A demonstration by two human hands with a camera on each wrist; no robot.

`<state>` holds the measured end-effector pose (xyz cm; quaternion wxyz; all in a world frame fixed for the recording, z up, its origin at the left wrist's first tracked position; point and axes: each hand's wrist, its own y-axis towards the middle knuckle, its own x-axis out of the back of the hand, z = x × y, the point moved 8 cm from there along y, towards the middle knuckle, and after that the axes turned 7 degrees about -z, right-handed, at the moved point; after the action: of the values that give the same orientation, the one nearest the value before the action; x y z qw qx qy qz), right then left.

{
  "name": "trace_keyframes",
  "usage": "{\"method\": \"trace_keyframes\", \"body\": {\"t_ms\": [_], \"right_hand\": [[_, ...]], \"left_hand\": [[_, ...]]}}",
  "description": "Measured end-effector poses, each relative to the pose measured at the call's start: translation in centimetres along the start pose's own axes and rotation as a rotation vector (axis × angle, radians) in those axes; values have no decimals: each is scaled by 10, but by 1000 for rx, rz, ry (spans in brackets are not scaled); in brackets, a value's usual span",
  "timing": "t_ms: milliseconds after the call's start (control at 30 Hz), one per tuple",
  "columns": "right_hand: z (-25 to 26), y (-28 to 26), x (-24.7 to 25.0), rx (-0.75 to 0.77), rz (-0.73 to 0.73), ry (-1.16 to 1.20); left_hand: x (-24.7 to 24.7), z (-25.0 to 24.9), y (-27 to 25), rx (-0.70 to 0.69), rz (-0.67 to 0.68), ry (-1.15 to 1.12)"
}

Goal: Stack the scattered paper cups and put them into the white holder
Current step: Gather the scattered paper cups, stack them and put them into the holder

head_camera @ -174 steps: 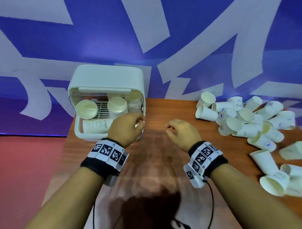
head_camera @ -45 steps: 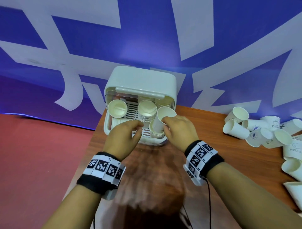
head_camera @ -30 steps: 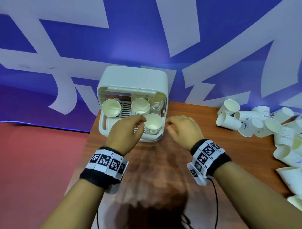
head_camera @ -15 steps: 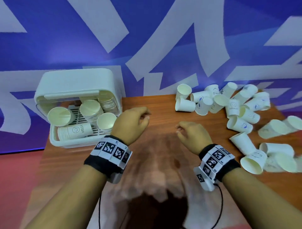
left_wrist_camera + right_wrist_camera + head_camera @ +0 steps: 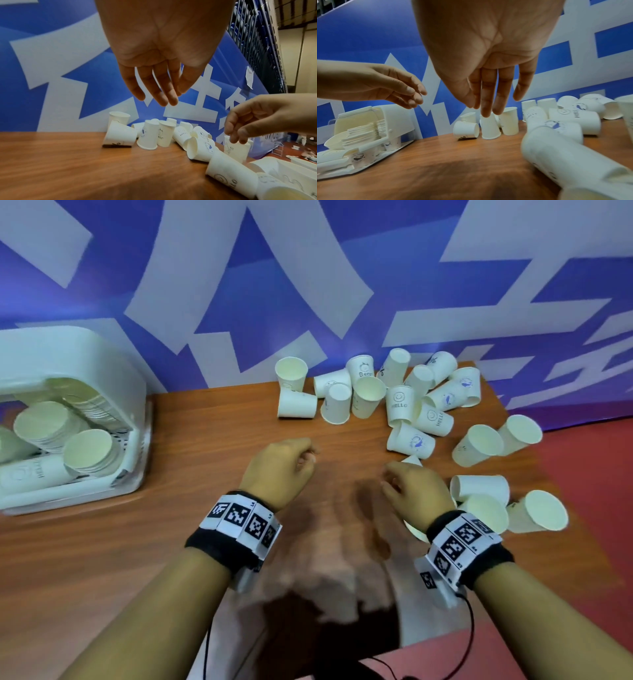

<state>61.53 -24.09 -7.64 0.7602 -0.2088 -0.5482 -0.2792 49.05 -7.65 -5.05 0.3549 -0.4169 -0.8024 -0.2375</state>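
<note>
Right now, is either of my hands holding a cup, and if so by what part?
No. The left hand and right hand both hang over the table with relaxed fingers, holding nothing.

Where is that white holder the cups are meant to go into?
In the head view the white holder stands at the table's far left edge against the blue-and-white wall, already holding stacked cups, left of both hands and well apart from the scattered cups.

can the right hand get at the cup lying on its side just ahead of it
Probably yes. The right hand is empty with fingers relaxed, and the cup with the blue logo lies just beyond its fingertips on the table, nothing between them.
</note>
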Motion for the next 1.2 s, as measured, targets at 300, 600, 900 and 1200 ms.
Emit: {"method": "trace_keyframes", "body": {"t_ms": [300,600,900,1200], "right_hand": [[-78,-32,2,-14,-22,-102],[-111,-37,-3,53,-95,-87],[-100,-38,-29,309,138,-262],[-107,-40,-48,342,364,-382]], "left_hand": [[-110,-40,21,103,191,-72],[-192,-66,50,96,280,-61],[-211,-62,58,197,267,-40],[-193,-49,43,255,249,-56]]}}
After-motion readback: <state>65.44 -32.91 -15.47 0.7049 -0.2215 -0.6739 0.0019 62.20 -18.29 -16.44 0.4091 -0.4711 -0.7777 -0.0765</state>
